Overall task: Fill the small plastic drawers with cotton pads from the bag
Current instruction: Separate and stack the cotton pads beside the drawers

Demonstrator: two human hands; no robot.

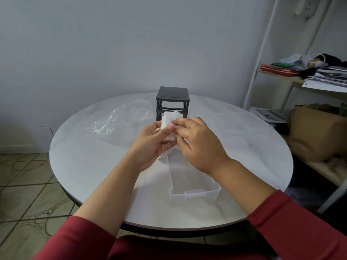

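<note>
We held the pads (pixel 170 119) in both hands: our left hand (pixel 150 145) curled round the stack, our right hand (pixel 199 145) pinching its upper edge. The drawer (pixel 193 186) lay just beneath, its long axis running from us toward the rack (pixel 172 96).

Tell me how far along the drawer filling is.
Done: one drawer is out of the frame, on the table. In hand: left hand and right hand hold pads over it. Left: the drawer's near end is bare; the frame's top slot is empty.
</note>
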